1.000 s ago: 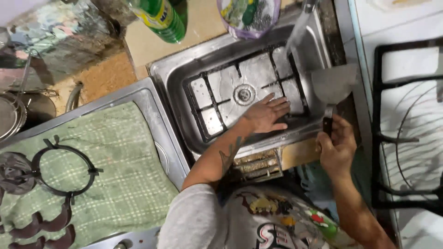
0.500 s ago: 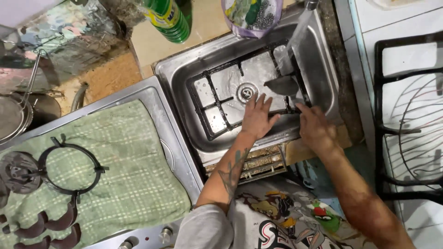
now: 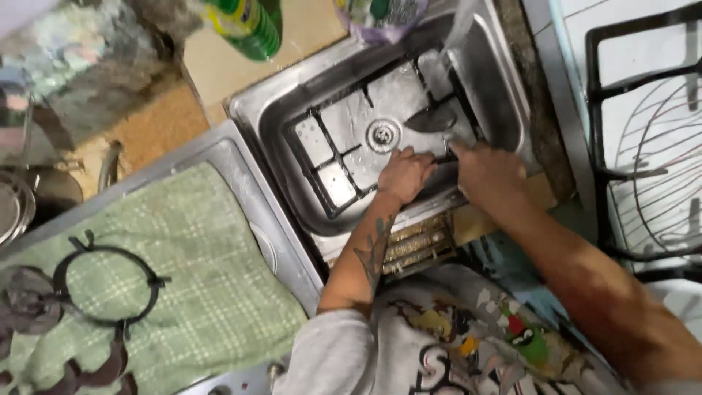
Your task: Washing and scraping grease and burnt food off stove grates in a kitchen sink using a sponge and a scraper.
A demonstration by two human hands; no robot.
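Down inside the steel sink (image 3: 504, 110), near the drain (image 3: 382, 134): black stove grate (image 3: 344, 157), lying flat, long axis running ten o'clock to four o'clock. Left hand (image 3: 404, 174) pressed palm-down on the grate's near bar, fingers spread, nothing gripped. Right hand (image 3: 488, 174) just beside at three o'clock, closed around a dark scraper (image 3: 433, 121), blade pointing toward eleven. Sink walls close on every side; open room only upward.

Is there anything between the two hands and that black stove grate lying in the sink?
Nothing visible. The left hand rests directly on the black stove grate in the steel sink. The right hand is at the grate's near edge, holding a metal scraper whose blade lies against it.
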